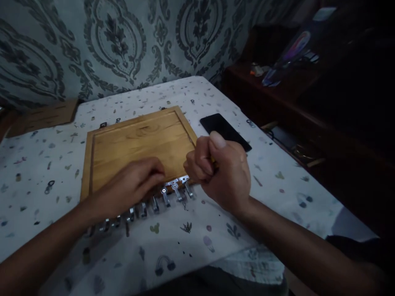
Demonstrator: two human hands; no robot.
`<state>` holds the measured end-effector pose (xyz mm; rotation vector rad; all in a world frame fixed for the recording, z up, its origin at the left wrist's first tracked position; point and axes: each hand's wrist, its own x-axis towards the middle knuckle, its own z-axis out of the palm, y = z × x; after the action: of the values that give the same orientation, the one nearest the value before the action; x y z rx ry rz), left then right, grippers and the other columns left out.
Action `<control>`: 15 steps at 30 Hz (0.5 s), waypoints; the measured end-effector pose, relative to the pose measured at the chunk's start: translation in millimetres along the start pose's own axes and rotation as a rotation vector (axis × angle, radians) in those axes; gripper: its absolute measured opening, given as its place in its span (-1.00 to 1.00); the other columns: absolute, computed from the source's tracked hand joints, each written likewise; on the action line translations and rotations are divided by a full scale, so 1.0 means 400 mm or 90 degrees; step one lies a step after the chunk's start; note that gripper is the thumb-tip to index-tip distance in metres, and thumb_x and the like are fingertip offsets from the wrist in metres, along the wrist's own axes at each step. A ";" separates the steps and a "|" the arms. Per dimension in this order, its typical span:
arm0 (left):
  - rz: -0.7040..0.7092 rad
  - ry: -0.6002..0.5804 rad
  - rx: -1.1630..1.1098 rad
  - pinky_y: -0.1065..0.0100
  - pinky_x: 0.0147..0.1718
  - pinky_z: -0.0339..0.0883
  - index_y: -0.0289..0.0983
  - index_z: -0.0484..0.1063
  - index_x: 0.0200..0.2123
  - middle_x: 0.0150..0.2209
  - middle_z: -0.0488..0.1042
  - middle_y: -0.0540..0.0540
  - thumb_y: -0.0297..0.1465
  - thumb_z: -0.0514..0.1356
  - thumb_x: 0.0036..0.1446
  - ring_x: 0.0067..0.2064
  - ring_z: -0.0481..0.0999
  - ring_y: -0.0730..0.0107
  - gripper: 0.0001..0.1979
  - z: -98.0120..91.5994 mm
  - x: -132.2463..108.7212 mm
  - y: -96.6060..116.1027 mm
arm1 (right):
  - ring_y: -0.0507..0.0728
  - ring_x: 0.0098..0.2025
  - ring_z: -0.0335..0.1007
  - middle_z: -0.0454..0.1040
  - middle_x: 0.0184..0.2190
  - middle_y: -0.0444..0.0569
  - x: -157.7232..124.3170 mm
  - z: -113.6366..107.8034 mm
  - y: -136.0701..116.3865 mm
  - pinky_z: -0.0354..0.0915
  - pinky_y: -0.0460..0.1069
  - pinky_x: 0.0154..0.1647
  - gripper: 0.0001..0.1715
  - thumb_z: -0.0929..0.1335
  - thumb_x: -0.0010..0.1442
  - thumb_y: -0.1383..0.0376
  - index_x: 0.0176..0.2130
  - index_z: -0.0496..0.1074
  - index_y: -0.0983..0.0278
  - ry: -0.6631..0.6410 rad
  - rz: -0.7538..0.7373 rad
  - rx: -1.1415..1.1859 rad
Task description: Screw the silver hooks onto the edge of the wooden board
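1. You are working at a wooden board (pixel 135 144) that is lying flat on the patterned tablecloth (pixel 277 181). A row of metal hooks (pixel 156 203) is running along its near edge.
2. Your left hand (pixel 132 187) is resting palm-down on that near edge, with the fingers loosely bent over the hook strip and gripping nothing.
3. Your right hand (pixel 220 170) is making a tight fist over the right end of the row. What it is enclosing cannot be told.
4. Judgement: the board is looking stiff, solid and fairly weighty, not fragile. Its underside may be sliding on the cloth, so pressing down is steadying it.
5. Judgement: the hooks are projecting and hard, and likely snagging. The plain side edges are offering the safer hold.
6. A black phone (pixel 225 131) is lying just beside the board's right edge.
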<state>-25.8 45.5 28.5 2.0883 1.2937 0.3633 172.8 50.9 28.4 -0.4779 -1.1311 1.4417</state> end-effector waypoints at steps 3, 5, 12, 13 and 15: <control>0.004 -0.099 -0.006 0.31 -0.21 0.39 -0.24 0.47 -0.17 -0.25 0.56 -0.07 -0.27 0.03 0.36 -0.22 0.53 0.29 -0.75 0.031 0.031 0.042 | -0.09 -0.68 -0.14 -0.04 -0.72 -0.26 -0.003 -0.002 -0.006 -0.06 -0.10 -0.65 -0.32 0.36 0.31 0.02 -0.69 0.14 0.26 0.014 -0.007 -0.017; 0.006 -0.125 0.003 0.29 -0.17 0.39 -0.24 0.48 -0.19 -0.25 0.57 -0.08 -0.28 0.04 0.38 -0.20 0.54 0.27 -0.74 0.040 0.048 0.051 | -0.09 -0.68 -0.14 -0.03 -0.72 -0.25 -0.003 0.000 -0.011 -0.06 -0.10 -0.66 -0.33 0.36 0.31 0.07 -0.70 0.13 0.26 0.026 -0.002 -0.017; 0.041 -0.167 0.008 0.28 -0.13 0.39 -0.26 0.50 -0.23 -0.29 0.56 -0.10 -0.32 0.03 0.38 -0.20 0.55 0.25 -0.74 0.052 0.079 0.049 | -0.06 -0.72 -0.15 -0.15 -0.76 -0.25 0.015 0.000 -0.017 -0.12 -0.12 -0.74 -0.40 0.35 0.25 0.22 -0.70 0.06 0.25 -0.017 0.003 0.023; 0.045 -0.170 0.010 0.28 -0.14 0.39 -0.26 0.50 -0.22 -0.29 0.56 -0.10 -0.34 0.03 0.38 -0.20 0.55 0.26 -0.75 0.053 0.081 0.048 | -0.07 -0.73 -0.15 -0.15 -0.75 -0.25 0.018 -0.003 -0.018 -0.11 -0.13 -0.75 -0.39 0.36 0.24 0.23 -0.70 0.04 0.26 -0.024 0.000 0.022; 0.045 -0.175 0.015 0.28 -0.14 0.39 -0.26 0.50 -0.22 -0.28 0.57 -0.10 -0.36 0.04 0.37 -0.21 0.55 0.26 -0.76 0.054 0.085 0.048 | -0.09 -0.73 -0.15 -0.14 -0.74 -0.25 0.022 -0.006 -0.019 -0.11 -0.16 -0.74 -0.39 0.37 0.23 0.24 -0.70 0.03 0.27 -0.020 0.001 0.012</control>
<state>15.5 61.3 21.4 2.1211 1.0692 0.0870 176.8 58.7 36.5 -0.4445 -1.1412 1.4641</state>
